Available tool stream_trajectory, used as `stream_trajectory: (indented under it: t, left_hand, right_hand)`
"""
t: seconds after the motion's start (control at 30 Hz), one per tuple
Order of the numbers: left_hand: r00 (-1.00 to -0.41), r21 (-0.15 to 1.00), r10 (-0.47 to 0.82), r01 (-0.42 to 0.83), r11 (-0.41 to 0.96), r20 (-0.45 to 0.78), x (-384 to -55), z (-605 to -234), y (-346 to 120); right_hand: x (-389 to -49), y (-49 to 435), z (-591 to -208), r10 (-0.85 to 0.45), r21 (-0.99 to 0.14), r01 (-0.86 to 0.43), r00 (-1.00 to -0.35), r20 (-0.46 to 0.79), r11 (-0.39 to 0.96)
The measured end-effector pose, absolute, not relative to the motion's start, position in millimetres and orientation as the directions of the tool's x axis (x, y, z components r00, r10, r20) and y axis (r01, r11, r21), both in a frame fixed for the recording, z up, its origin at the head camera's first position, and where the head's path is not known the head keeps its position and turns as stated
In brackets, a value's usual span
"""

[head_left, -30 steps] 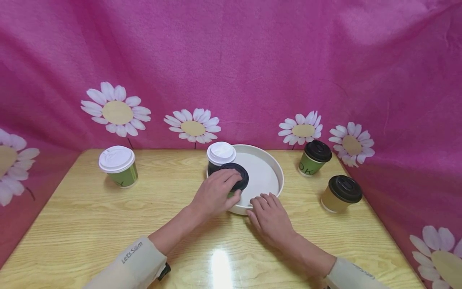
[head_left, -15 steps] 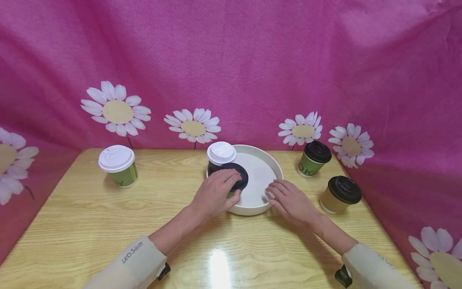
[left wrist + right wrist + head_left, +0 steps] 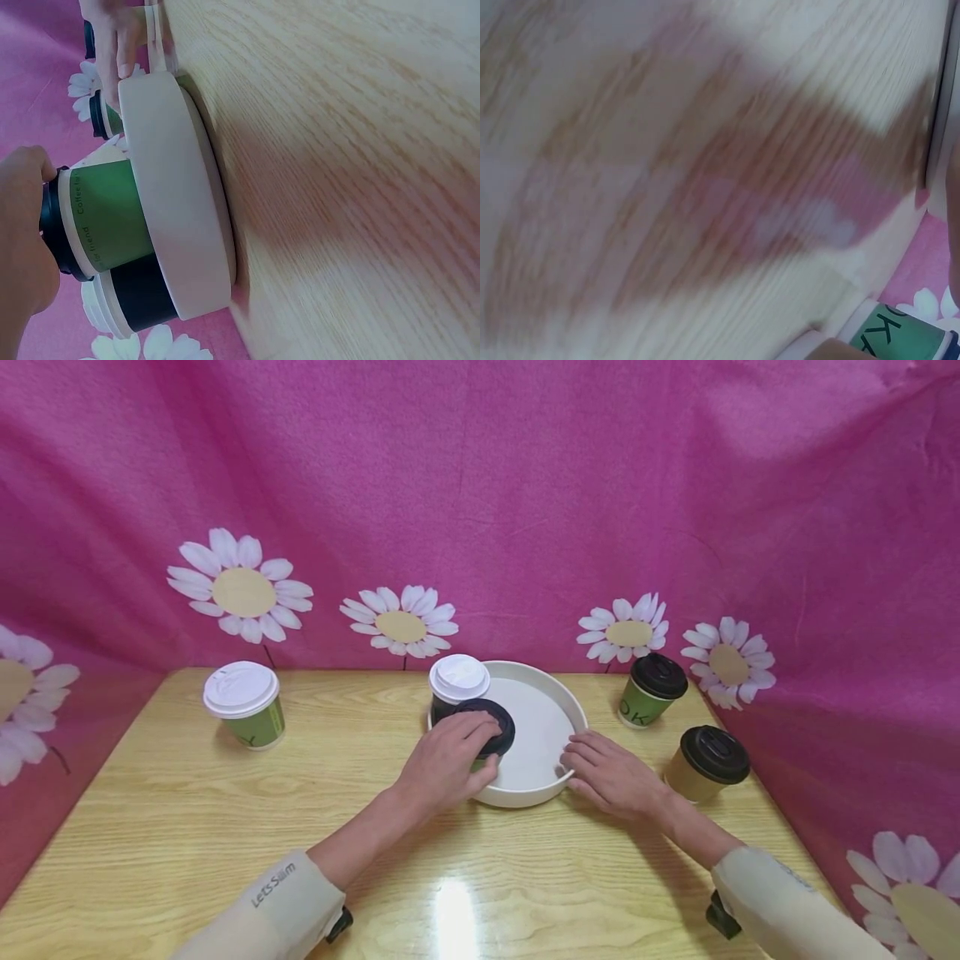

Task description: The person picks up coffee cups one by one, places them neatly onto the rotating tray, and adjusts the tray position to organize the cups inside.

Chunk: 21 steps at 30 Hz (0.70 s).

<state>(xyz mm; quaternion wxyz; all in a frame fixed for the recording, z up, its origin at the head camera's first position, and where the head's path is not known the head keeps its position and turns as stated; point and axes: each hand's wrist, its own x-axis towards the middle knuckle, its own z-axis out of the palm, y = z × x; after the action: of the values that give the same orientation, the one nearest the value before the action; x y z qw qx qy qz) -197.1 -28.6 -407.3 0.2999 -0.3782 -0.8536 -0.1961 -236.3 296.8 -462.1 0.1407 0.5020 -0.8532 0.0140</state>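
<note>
A round off-white tray (image 3: pixel 536 718) stands at the back middle of the wooden table. In its left part are two paper coffee cups, one dark with a white lid (image 3: pixel 460 678) and, in front of it, a green one with a black lid (image 3: pixel 504 727). My left hand (image 3: pixel 444 758) grips this green cup from above, around the lid; the left wrist view shows the green cup wall (image 3: pixel 112 214) upright inside the tray wall (image 3: pixel 180 187). At the tray's right front rim, my right hand (image 3: pixel 618 777) holds the edge, fingers over it and thumb outside.
Another green coffee cup with a white lid (image 3: pixel 255 718) stands at the left. On the right are a green cup with a black lid (image 3: pixel 649 697) and, nearer, a tan cup with a black lid (image 3: pixel 708 764). A pink flowered cloth (image 3: pixel 510 510) encloses the table's back and sides.
My right hand has moved right along the tray's front rim to its right side, and its fingers have settled over the edge. The left hand stays on the green cup.
</note>
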Motion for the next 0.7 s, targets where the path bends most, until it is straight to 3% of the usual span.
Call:
stream_trajectory:
  t: [0.3, 0.7]
  left_hand:
    - [-0.529, 0.095, 0.536, 0.764, 0.638, 0.658, -196.3, -406.5, -28.9]
    - [-0.554, 0.087, 0.59, 0.768, 0.634, 0.587, -199.4, -396.6, -35.3]
  right_hand:
    - [-242.0, 296.5, -464.0, -0.88, 0.162, -0.881, -0.394, 0.266, 0.444]
    - [-235.8, 290.6, -468.2, -0.86, 0.131, -0.877, -0.407, 0.308, 0.462]
